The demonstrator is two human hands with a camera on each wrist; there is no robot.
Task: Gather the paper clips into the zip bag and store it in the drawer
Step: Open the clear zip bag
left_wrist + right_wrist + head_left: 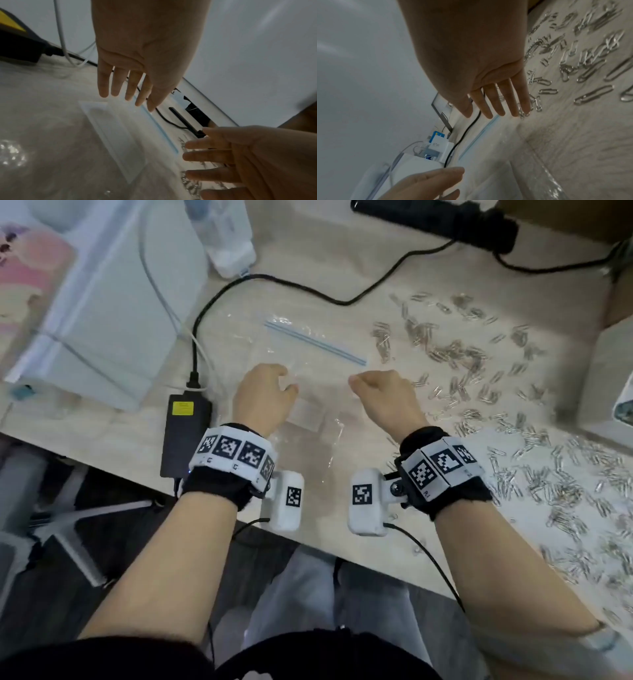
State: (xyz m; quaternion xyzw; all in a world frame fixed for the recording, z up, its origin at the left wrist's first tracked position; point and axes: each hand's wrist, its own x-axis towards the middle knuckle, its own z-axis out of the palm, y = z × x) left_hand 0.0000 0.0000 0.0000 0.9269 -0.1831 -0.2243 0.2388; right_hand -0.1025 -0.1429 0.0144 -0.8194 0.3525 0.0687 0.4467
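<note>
A clear zip bag [308, 412] with a blue zip strip [315, 342] lies flat on the wooden table. My left hand [263, 392] is over its left part and my right hand [380, 395] over its right edge. In the left wrist view the left hand's fingers [118, 86] point straight down at the bag [120, 132]. The right hand's fingers [496, 102] are straight too, tips near the zip strip [481, 135]; contact cannot be told. Neither hand holds anything. Many silver paper clips [479, 378] lie scattered to the right [573, 60]. No drawer is in view.
A black power adapter [185, 429] with a yellow label lies left of the bag, its black cable [274, 282] curving behind the bag. A white box [102, 320] stands at the left, a black bar [438, 220] at the back. The table's front edge [342, 556] runs under my wrists.
</note>
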